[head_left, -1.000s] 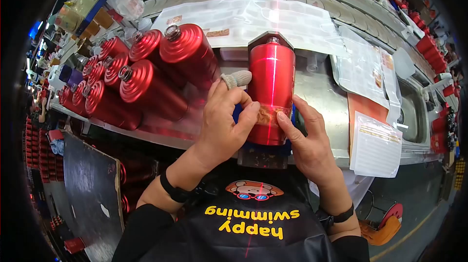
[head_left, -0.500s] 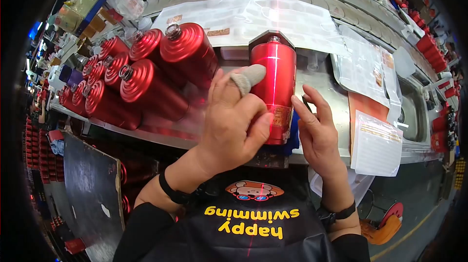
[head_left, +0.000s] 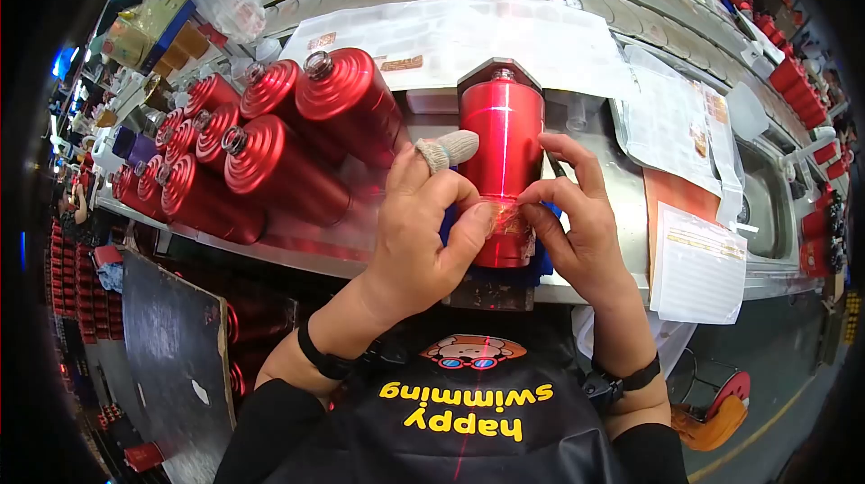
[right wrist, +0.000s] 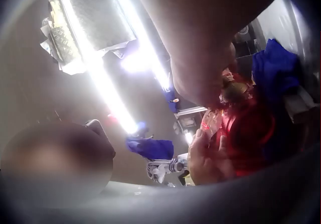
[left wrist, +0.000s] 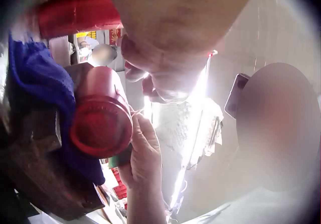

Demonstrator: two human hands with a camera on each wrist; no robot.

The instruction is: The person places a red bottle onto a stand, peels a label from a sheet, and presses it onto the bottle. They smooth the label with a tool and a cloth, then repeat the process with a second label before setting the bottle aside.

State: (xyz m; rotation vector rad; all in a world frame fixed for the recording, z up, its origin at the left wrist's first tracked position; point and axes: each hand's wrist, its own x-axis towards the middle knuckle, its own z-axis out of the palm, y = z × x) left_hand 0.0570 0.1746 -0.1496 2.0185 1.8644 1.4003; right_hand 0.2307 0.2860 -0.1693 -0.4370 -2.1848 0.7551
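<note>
A red bottle (head_left: 501, 137) lies on its back in front of the person, its neck pointing away and its base toward the apron. Over its lower part is a clear decal film (head_left: 510, 219) with gold print. At the film's left edge, the left hand (head_left: 423, 236) pinches it between thumb and forefinger; a cloth finger cot (head_left: 450, 150) covers another fingertip. Opposite, the right hand (head_left: 581, 236) pinches the film's right side. Something thin and dark shows between its other fingers. The right wrist view shows the film (right wrist: 212, 122) raised off the bottle at one end.
Several upright red bottles (head_left: 279, 168) crowd the left of the metal bench. A blue cloth (left wrist: 42, 73) lies under the worked bottle. Decal sheets (head_left: 676, 123) and a paper card (head_left: 698, 259) lie to the right, beside a sink (head_left: 770, 205). A conveyor runs behind.
The right hand left the film, then came back to pinch its right side. The left hand moved up over the bottle and back left. The gold print lay flatter on the bottle half a second ago.
</note>
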